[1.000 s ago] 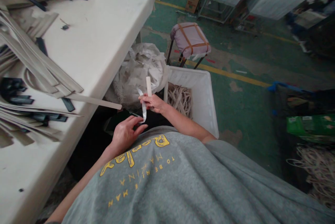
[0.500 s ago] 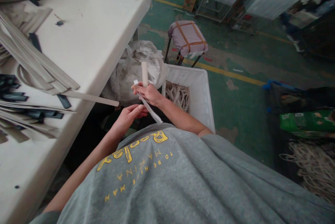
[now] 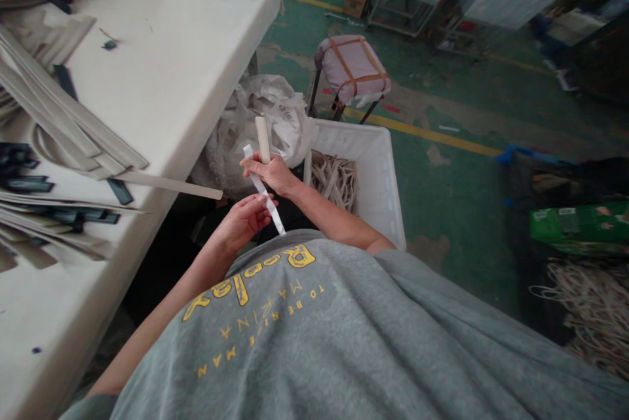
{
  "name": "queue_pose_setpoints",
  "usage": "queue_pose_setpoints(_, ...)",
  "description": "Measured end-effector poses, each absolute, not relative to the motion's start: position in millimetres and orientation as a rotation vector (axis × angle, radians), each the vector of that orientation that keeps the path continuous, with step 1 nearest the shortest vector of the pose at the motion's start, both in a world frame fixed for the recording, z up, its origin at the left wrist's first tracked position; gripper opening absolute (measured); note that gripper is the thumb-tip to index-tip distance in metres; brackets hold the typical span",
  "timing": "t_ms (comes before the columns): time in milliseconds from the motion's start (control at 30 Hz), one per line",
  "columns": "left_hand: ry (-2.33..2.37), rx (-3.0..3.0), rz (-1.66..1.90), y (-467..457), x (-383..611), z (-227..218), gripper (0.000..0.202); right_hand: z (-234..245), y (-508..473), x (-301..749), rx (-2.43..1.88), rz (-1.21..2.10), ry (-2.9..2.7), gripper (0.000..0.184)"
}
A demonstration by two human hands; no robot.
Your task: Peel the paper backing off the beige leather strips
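Where the strip (image 3: pixel 276 218) lies: slanting over the lap between both hands, beside the worktop (image 3: pixel 196 46) edge, its top end free above the right thumb.
Right hand (image 3: pixel 272 174): grip closed on the strip's upper part and on a beige strap (image 3: pixel 262 138) standing upright from the fist.
Left hand (image 3: pixel 240 223): fingertips pinched narrow on the strip lower down, with the tail loose below.
Handling: the strip looks thin, light and limp, likely to twist or slip, so it is best pinched flat near an end. The strap seems stiffer.
Bin (image 3: pixel 388 164): white, just right of the hands, with beige straps (image 3: pixel 337 177) inside.
Writing: the shirt (image 3: pixel 344 341) has yellow letters, upside down: a big word starting "R" and a small line like "TO BE NICE MAN". The labels on the green box (image 3: pixel 580 227) are too small to read.
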State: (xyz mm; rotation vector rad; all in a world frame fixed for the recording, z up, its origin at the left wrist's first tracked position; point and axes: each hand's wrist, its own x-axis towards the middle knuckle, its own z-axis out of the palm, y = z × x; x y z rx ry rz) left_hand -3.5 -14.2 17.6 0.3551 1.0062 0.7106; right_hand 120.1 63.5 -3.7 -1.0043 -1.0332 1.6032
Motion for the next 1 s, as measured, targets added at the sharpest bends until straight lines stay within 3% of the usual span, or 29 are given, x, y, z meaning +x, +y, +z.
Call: queue_pose_setpoints(1000, 0.906, 0.03, 0.759, -19.3, 8.8, 24.2, 0.042, -6.5, 56.5, 121.0, -1.063, 1.601, -0.847, 0.025)
